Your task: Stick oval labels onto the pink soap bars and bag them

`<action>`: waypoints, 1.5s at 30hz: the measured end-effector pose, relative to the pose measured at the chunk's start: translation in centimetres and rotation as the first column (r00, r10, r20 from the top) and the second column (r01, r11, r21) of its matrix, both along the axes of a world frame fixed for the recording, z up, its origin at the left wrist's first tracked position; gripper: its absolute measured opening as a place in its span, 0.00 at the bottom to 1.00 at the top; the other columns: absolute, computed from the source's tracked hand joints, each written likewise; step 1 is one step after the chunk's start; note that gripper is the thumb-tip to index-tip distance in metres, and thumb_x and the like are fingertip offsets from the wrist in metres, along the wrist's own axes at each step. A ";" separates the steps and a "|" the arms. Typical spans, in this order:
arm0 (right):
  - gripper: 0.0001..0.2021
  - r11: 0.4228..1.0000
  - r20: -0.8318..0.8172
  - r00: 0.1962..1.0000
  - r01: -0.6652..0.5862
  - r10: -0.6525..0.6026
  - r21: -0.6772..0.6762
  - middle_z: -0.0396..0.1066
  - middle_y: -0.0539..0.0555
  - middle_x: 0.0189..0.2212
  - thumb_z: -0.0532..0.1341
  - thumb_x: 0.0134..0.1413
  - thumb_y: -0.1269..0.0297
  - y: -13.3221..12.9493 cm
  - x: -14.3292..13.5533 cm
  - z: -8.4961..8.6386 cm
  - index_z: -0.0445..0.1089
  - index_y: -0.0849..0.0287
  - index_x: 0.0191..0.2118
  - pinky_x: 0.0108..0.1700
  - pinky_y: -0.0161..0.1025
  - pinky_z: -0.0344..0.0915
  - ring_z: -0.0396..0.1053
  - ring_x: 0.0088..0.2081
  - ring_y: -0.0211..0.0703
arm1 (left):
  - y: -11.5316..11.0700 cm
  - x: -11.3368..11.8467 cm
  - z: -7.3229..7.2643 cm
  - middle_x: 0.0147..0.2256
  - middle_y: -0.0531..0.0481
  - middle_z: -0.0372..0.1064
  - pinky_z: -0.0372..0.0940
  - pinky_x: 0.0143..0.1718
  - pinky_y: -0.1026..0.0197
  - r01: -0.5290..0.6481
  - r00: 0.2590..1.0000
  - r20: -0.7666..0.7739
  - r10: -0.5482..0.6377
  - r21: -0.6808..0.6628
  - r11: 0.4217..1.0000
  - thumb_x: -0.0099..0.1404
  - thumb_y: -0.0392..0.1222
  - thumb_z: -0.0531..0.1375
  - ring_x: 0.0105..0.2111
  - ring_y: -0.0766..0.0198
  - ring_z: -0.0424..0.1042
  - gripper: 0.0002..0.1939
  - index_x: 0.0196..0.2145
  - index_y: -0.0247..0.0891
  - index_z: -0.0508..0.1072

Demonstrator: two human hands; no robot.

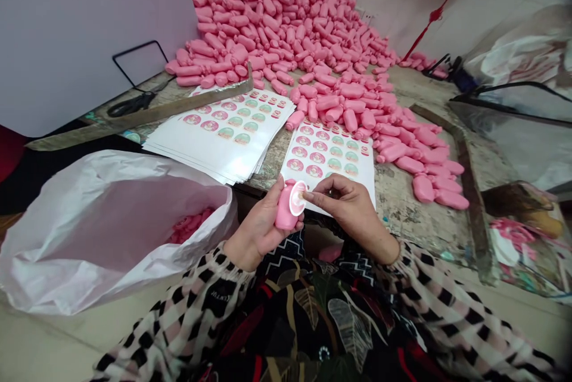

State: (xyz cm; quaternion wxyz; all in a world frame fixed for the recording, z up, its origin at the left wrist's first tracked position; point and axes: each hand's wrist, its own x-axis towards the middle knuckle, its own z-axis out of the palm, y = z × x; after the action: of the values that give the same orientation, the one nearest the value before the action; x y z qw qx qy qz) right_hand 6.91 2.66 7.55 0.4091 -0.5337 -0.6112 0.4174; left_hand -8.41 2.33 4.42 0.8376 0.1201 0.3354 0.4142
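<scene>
My left hand point(261, 224) is wrapped round a small pink bottle point(283, 215), held upright above my lap. A round sticker point(297, 198) with a white rim faces the bottle's right side, and my right hand point(355, 209) pinches its right edge between thumb and finger. Whether the sticker is pressed flat on the bottle I cannot tell. Just beyond my hands lies a sheet of stickers point(328, 152), with rows of pink and green labels. My right wrist is over its near edge.
A huge heap of pink bottles point(286, 18) covers the back of the table point(402, 218). At left are a stack of sticker sheets point(196, 152), a long flat bar point(147, 117), scissors point(131, 103) and an open white sack point(111, 215) with pink pieces inside. A wooden strip point(473, 209) edges the right.
</scene>
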 end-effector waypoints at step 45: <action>0.09 0.960 0.561 0.823 -0.220 0.086 0.176 0.67 0.50 0.28 0.59 0.54 0.57 -0.9 1.9 -1.3 0.71 0.56 0.31 0.34 0.35 0.57 0.64 0.31 0.38 | -0.6 -0.9 0.0 0.28 0.51 0.68 0.65 0.27 0.63 0.285 0.951 -0.209 -0.229 0.302 0.910 0.55 0.38 0.64 0.24 0.67 0.69 0.27 0.50 0.38 0.60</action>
State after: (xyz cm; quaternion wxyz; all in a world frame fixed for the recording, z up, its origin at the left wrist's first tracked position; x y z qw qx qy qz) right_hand 8.77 1.79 6.30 0.2415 -0.5281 -0.7880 0.2043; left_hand -9.33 1.74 4.37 0.8214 0.3361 0.3127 0.3384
